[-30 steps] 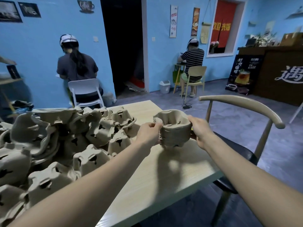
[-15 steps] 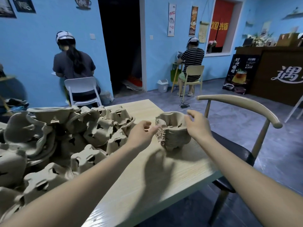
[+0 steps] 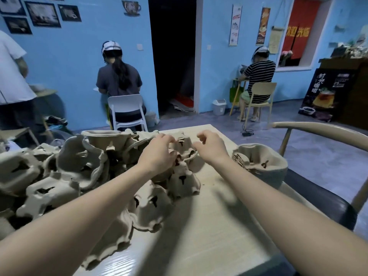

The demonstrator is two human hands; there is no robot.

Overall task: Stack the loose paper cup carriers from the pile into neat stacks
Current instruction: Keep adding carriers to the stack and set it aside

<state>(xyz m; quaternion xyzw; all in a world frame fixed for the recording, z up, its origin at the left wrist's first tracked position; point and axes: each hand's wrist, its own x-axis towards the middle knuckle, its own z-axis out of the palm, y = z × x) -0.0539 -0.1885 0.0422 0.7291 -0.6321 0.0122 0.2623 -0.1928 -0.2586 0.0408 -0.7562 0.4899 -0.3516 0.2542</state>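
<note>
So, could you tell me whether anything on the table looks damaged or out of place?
Yes: the carrier at the pile's near edge looks crumpled and flattened, its rim ragged, unlike the shaped ones behind it. Dark crumbs lie scattered on the table beside the pile. The finished stack at the right looks tidy.

We see two bare forearms reaching in from the bottom edge of the head view, with no sleeves, cuffs, watch, bracelet or rings on any part that shows. Our left hand (image 3: 159, 154) and right hand (image 3: 211, 149) wear no gloves; the wrists are uncovered too. The fingers are slender, and the nails are too small and blurred for us to judge. We find no marks, tape or cables on either arm. Above the elbows, both arms lie outside the frame.
</note>
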